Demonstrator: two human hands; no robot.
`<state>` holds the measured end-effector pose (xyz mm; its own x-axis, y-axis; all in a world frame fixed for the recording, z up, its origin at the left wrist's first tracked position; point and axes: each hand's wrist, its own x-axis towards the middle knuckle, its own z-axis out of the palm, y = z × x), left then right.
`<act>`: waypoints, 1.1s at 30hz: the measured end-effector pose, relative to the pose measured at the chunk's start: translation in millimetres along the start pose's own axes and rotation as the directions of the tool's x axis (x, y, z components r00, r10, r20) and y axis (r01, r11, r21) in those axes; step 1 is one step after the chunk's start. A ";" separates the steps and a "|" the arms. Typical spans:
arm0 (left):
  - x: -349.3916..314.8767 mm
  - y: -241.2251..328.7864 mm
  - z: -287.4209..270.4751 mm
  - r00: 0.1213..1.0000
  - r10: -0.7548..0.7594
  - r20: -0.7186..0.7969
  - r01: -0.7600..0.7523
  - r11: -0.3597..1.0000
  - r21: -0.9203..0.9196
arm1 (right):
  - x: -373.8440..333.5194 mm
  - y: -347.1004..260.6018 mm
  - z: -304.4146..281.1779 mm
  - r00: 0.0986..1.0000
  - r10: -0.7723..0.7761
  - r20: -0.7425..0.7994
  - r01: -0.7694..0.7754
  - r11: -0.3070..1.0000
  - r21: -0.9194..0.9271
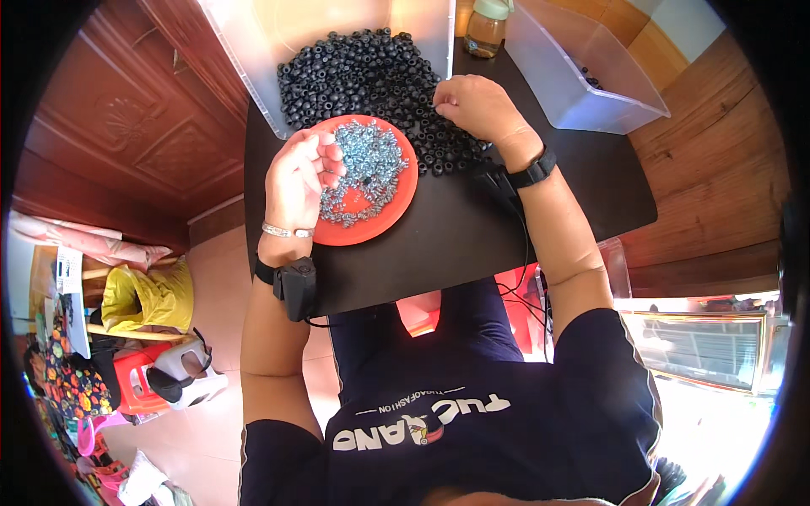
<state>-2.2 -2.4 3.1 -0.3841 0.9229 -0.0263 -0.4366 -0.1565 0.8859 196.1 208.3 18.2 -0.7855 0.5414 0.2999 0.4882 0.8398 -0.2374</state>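
My left grip (295, 177) hangs over the plate's nine o'clock edge with its fingers loosely curled; I cannot tell whether they pinch anything. The small silvery pieces (371, 160) lie at three o'clock from it, heaped on the orange-red plate (408, 184). My right grip (479, 108) is bent closed, fingertips turned toward nine o'clock, and what they hold, if anything, is hidden. The black beads (337, 80) lie just beside it at nine o'clock, spilling from a translucent bin (253, 51) onto the dark tabletop (439, 228).
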 end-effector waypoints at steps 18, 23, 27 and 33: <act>0.9 -3.2 -1.1 0.999 -0.023 0.024 0.022 0.999 0.035 | -3.6 -14.2 4.2 0.962 -0.156 0.223 0.138 0.986 0.093; -4.1 -6.4 8.9 0.995 -0.060 0.084 0.053 0.995 0.081 | 1.6 -34.4 7.3 0.985 -0.173 0.006 0.118 0.700 0.704; -9.1 -14.5 20.4 0.977 -0.132 0.170 0.127 0.991 0.041 | -8.1 -57.9 15.2 0.916 -0.374 -0.144 0.349 0.569 0.745; -11.7 -13.8 22.7 0.977 -0.117 0.178 0.110 0.993 0.046 | -15.4 -74.7 12.0 0.897 -0.358 -0.260 0.437 0.623 0.648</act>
<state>26.8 -3.1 1.7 -0.1798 0.9826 -0.0469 -0.4387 -0.0374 0.8979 167.2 136.7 20.2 -0.7802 0.1948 0.5944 -0.2859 0.7341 -0.6159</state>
